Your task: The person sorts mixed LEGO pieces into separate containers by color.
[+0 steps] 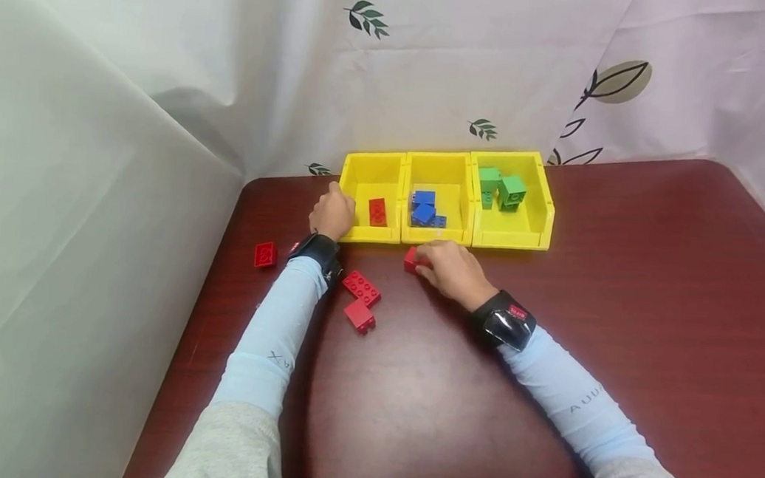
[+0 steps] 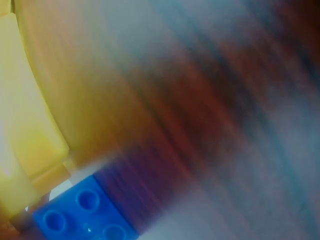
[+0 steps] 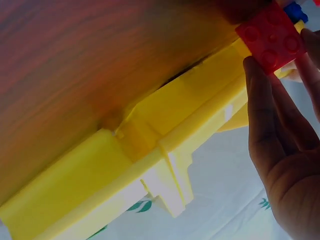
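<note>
A: Head view first. The right hand (image 1: 452, 272) sits just below centre, fingers pinched round a small red brick (image 1: 411, 259) on the dark tabletop (image 1: 651, 302), right in front of the yellow bins.

B: And the left hand (image 1: 333, 213)?

A: Up against the left wall of the left bin (image 1: 372, 166), curled into a loose fist. Whether it's gripping the rim or only resting there, I can't tell. One red brick (image 1: 377, 211) lies inside that bin. Blue bricks (image 1: 424, 208) fill the middle bin (image 1: 439, 167), green ones (image 1: 502, 189) the right bin (image 1: 530, 197).

B: Loose pieces?

A: Three more red: one (image 1: 265, 254) at left of the left wrist, a long one (image 1: 361, 287) and a square one (image 1: 359, 315) below it, touching or nearly so.

B: Left wrist view?

A: Mostly blur. A blue studded brick (image 2: 82, 215) in the lower left corner, yellow bin wall (image 2: 30, 130) along the left edge. No fingers visible.

B: Right wrist view?

A: Clear enough. The red brick (image 3: 271, 36) is in the upper right, studs facing us, fingertips (image 3: 257, 80) on its edge. Yellow bin fronts (image 3: 165, 135) run diagonally through the frame.

B: How would it handle?

A: I'd say light, rigid plastic, smooth and a bit slick. Pinch it on two opposite flat sides, not the studs.
</note>
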`<action>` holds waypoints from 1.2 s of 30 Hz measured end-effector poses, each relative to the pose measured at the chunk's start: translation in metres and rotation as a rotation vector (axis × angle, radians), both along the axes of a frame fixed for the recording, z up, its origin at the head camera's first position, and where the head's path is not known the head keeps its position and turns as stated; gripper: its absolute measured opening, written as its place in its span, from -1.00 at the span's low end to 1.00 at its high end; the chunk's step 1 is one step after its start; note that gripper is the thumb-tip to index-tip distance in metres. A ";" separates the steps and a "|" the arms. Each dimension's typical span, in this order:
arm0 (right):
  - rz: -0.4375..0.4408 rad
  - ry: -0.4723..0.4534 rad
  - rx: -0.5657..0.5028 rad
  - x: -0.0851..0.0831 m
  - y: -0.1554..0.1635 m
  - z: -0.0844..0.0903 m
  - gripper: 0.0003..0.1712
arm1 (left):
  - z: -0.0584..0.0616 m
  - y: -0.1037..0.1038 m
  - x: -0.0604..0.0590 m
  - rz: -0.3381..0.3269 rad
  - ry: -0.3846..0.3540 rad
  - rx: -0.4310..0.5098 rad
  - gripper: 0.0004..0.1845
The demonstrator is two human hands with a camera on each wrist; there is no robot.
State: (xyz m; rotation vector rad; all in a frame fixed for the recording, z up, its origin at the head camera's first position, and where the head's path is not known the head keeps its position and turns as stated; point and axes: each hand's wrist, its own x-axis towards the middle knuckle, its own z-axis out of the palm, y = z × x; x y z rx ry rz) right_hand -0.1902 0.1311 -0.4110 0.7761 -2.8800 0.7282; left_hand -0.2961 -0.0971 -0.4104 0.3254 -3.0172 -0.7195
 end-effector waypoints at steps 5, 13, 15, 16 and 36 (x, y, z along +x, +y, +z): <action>0.030 0.004 -0.020 -0.012 -0.012 0.012 -0.84 | 0.001 -0.002 0.001 0.007 -0.004 -0.014 -0.64; 0.048 -0.037 -0.046 -0.036 -0.035 0.047 -0.82 | 0.000 -0.002 -0.001 0.013 -0.028 0.000 -0.63; 0.039 -0.057 -0.046 -0.040 -0.041 0.055 -0.80 | 0.001 -0.002 -0.001 0.011 -0.031 0.001 -0.63; 0.033 -0.065 -0.047 -0.043 -0.044 0.058 -0.80 | 0.001 -0.002 -0.001 0.010 -0.030 0.000 -0.63; -0.084 0.032 0.110 -0.102 -0.081 0.044 -0.78 | 0.002 -0.002 0.001 0.008 -0.038 0.021 -0.65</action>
